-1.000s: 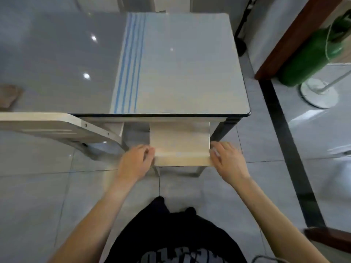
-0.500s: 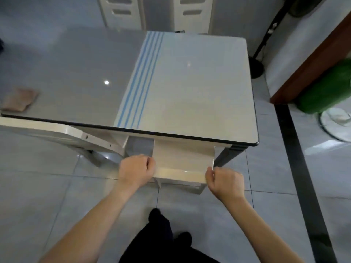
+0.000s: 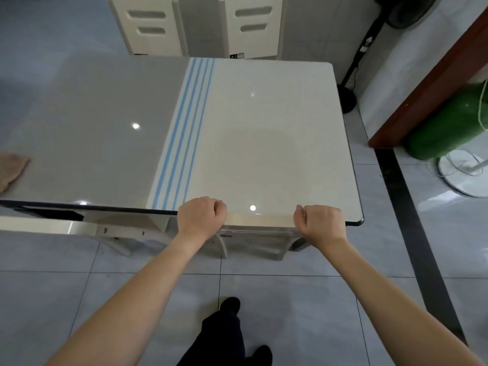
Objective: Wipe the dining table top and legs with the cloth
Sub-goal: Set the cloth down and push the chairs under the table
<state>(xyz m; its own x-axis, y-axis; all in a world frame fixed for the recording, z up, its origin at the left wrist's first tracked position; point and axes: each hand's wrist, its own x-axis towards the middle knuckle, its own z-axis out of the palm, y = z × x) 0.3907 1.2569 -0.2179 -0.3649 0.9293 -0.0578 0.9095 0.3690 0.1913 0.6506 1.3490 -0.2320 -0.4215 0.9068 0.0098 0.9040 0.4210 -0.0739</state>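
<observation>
The glossy dining table (image 3: 264, 133) is grey on the left and cream on the right, with blue stripes between. A brownish cloth (image 3: 12, 167) lies on its far left, away from both hands. My left hand (image 3: 200, 217) and my right hand (image 3: 319, 223) are at the table's near edge, fingers curled round the top of a cream chair back (image 3: 258, 231). That chair is tucked under the table, so only its top rail and legs show.
A second cream chair (image 3: 118, 233) sits under the table to the left. Two more chairs (image 3: 148, 25) stand at the far side. A black fan stand (image 3: 348, 96), a green cylinder (image 3: 449, 122) and a white fan base (image 3: 464, 175) are on the right.
The chair has slid forward under the table with both hands on its back. My hands now reach the table's edge, and the view has risen.
</observation>
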